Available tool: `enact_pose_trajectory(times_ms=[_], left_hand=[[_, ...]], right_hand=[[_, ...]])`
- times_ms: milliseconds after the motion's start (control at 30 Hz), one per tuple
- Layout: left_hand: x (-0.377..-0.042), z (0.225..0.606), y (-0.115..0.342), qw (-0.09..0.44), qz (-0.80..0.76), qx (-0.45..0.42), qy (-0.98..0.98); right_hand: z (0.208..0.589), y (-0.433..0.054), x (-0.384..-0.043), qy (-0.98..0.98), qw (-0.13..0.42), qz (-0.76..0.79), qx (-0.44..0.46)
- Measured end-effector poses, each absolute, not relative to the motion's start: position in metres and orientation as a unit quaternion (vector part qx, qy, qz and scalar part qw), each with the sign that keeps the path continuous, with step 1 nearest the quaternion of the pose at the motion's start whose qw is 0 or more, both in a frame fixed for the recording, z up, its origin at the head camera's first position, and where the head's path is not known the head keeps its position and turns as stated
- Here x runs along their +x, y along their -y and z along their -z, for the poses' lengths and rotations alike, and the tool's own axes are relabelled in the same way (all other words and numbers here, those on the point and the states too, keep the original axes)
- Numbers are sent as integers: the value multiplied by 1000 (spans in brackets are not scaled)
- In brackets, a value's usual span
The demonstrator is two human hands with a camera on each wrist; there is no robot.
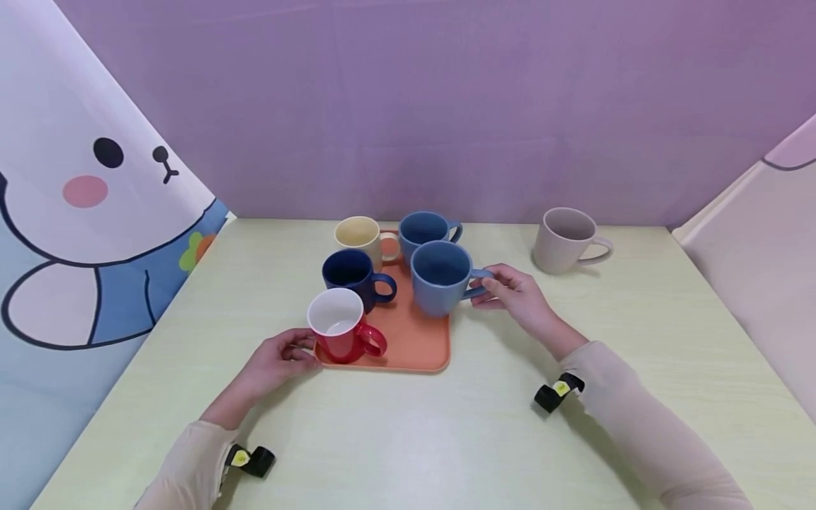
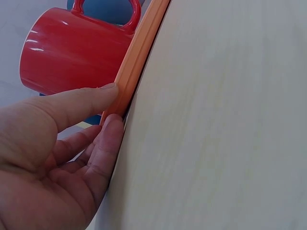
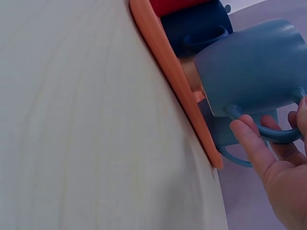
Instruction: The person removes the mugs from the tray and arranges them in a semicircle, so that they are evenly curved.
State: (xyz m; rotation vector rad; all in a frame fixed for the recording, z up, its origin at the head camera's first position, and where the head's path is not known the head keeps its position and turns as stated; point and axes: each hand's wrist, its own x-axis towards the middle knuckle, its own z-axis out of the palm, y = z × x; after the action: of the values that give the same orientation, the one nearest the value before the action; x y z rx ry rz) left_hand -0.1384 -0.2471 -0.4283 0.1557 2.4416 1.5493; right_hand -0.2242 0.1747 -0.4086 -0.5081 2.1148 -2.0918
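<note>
My right hand (image 1: 513, 294) grips the handle of a light blue mug (image 1: 440, 283), thumb on top and fingers beneath. That mug is over the right side of an orange tray (image 1: 414, 340); whether its base touches the tray I cannot tell. At the tray's front left corner, my left hand (image 1: 283, 358) pinches the rim between thumb and fingers, as the left wrist view shows. Beside it on the tray stands a red mug (image 1: 344, 343) with a white inside. Behind are a dark blue mug (image 1: 357, 280), a cream mug (image 1: 363, 237) and another blue mug (image 1: 421, 227).
A greyish-pink mug (image 1: 557, 248) stands on the table (image 1: 408, 432) at the back right, its handle pointing right. A purple cloth (image 1: 408, 106) hangs behind the table. On the left is a cloth with a cartoon animal (image 1: 102, 262).
</note>
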Motion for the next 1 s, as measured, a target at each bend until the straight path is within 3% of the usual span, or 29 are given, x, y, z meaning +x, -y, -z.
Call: enact_pose_trajectory(times_ms=[1000], left_hand=[[-140,429,249,125,-536,55,-833]], right_hand=[[402,-226,-205,-650,12,737,-182]])
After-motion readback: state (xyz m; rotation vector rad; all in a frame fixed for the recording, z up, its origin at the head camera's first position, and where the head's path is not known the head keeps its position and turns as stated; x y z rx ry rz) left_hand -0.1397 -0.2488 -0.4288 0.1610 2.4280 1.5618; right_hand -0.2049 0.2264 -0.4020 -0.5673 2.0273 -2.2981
